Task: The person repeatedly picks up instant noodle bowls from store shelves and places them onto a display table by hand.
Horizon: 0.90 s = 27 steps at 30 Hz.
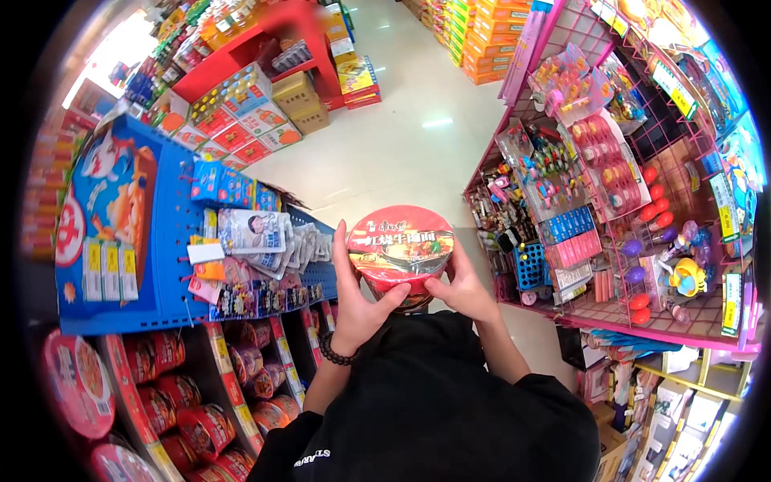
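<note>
Between my two hands is a red instant noodle bowl, its printed lid tilted up toward me. My left hand presses its left side, thumb along the lower front, fingers partly hidden behind. On the other side my right hand grips the bowl, with its thumb near the lower rim. A dark bead bracelet circles my left wrist. Black sleeves cover my upper arms. To the lower left, more red noodle bowls fill a shelf.
A blue shelf end with hanging packets stands at left. On the right, a pink wire rack holds toys and small goods. Stacked drink cartons and orange boxes stand farther off along the pale tiled floor.
</note>
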Motion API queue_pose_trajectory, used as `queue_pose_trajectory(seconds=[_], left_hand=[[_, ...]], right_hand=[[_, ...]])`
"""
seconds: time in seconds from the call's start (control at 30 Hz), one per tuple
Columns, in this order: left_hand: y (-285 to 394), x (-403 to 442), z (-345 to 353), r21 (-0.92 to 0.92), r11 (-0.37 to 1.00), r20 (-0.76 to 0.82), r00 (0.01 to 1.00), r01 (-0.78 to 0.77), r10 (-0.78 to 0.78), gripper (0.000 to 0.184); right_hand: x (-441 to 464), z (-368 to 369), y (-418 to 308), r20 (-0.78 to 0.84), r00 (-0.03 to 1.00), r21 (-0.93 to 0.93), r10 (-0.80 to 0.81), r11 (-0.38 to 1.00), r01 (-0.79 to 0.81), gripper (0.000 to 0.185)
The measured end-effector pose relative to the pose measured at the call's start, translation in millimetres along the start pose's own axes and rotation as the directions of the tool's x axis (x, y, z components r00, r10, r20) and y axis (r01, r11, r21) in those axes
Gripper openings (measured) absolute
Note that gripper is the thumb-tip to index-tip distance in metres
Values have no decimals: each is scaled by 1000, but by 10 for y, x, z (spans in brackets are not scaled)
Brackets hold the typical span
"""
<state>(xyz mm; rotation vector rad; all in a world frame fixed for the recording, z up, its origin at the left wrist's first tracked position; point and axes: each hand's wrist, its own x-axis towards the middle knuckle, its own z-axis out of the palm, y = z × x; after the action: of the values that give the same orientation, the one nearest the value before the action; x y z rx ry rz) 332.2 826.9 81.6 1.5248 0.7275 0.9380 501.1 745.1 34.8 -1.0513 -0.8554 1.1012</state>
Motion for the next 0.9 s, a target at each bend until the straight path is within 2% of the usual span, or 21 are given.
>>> queue_pose_trajectory(seconds=[0.13, 0.23, 0.3, 0.5, 0.57, 0.7, 0.8, 0.9], left_hand=[[-230, 369, 84, 5, 1000, 99, 995, 31, -32, 111], [-362, 713, 131, -35, 997, 137, 988, 74, -69, 114], [-428, 978, 160, -81, 993, 143, 987, 89, -77, 122], [-809, 2086, 145, -213, 969, 177, 981, 122, -85, 126], [-773, 2530, 130, -166, 980, 180, 981, 105, -75, 124], [-901, 3330, 19, -138, 990, 131, 991, 26, -8, 114], [-1062, 3784, -116, -140, 990, 92, 995, -11, 24, 109], [-1097, 4137, -235, -153, 988, 56, 998, -14, 23, 108]], right_hand=[[187, -135, 46, -88, 995, -28, 39, 999, -42, 87], [467, -265, 124, -136, 988, -56, 71, 995, -79, 86], [714, -350, 160, -148, 984, -51, 94, 993, -103, 85], [1738, -578, 91, -204, 979, -199, -4, 979, -37, 83], [2133, -647, -28, -232, 973, -238, -6, 970, -50, 83], [2959, -833, -131, -199, 980, -205, 18, 977, -60, 82], [3557, -941, -179, -112, 993, -246, 35, 967, -61, 82], [4023, -970, -230, -71, 989, -241, 126, 960, -140, 81]])
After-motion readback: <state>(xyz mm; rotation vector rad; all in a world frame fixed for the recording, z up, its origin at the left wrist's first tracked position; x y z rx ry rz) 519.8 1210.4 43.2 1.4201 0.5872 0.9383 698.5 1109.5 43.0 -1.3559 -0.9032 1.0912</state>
